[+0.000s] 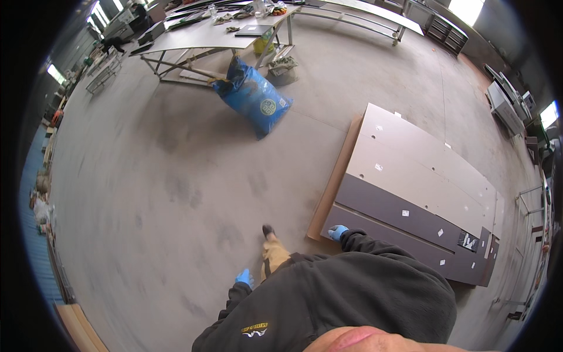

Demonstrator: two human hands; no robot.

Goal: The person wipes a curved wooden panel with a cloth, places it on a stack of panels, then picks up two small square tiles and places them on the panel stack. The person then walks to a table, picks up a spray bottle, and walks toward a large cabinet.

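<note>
My left hand [244, 277], in a blue glove, hangs low beside my leg with its fingers somewhat apart and nothing seen in them. Over the near left corner of a low stack of flat panels is my right hand [337, 232], also blue-gloved, its fingers curled. Whether it touches the panel or holds something small is hidden. The nearest panels [381, 230] are dark grey-brown; beyond them lie light beige panels [404, 154] with small holes and white labels. A brown sheet [335, 186] sticks out under the stack's left side. A black-and-white item [467, 242] lies on the dark panels.
A stuffed blue sack [253, 98] stands on the concrete floor ahead, by a white-topped worktable [205, 36] loaded with odds and ends. Another long table [363, 16] stands at the back. Grey equipment [505, 105] lines the right side, and brown boards [82, 328] lie at lower left.
</note>
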